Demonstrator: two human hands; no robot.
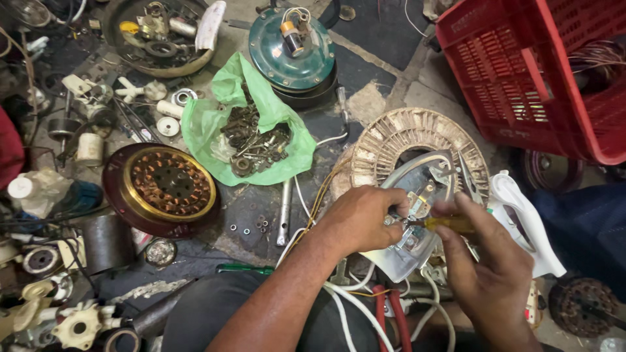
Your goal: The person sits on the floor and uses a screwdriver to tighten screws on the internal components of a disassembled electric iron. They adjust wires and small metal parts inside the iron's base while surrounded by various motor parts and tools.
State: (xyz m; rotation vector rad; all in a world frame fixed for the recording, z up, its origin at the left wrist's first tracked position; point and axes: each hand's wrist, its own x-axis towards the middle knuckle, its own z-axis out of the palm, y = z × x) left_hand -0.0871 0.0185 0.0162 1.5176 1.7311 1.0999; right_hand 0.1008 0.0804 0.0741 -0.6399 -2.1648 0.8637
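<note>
left hand: fingers curled and pressed down on the near edge of the iron soleplate, the fingertips pinching at a small metal fitting there; exactly what sits between them is hard to make out.
right hand: grip closed around a screwdriver, thumb and fingers wrapped on its translucent yellow handle, the tip pointing left to the fitting beside the left fingertips.
iron soleplate: smooth, pale grey metal, pointed like a boat hull, lying upturned with brackets and contacts on its inner face; it rests on the stator ring, in front of the person and between both hands.
stator ring: round, off-white, ribbed with many radial slots, dusty and chalky.
white plastic shell: glossy and curved, just right of the soleplate.
wound motor core: copper coils in a circle inside a brass-coloured rim, on a dark maroon dish, well left of the hands.
green plastic bag: crinkled and thin, spread open, holding a heap of rusty dark screws and nuts.
green motor housing: domed, enamelled, bolts round the rim, a small cylinder on top.
red crate: rigid plastic lattice, upper right.
cables: white and red, smooth, looping under the wrists.
floor: cracked stone, greasy, with loose washers scattered about.
</note>
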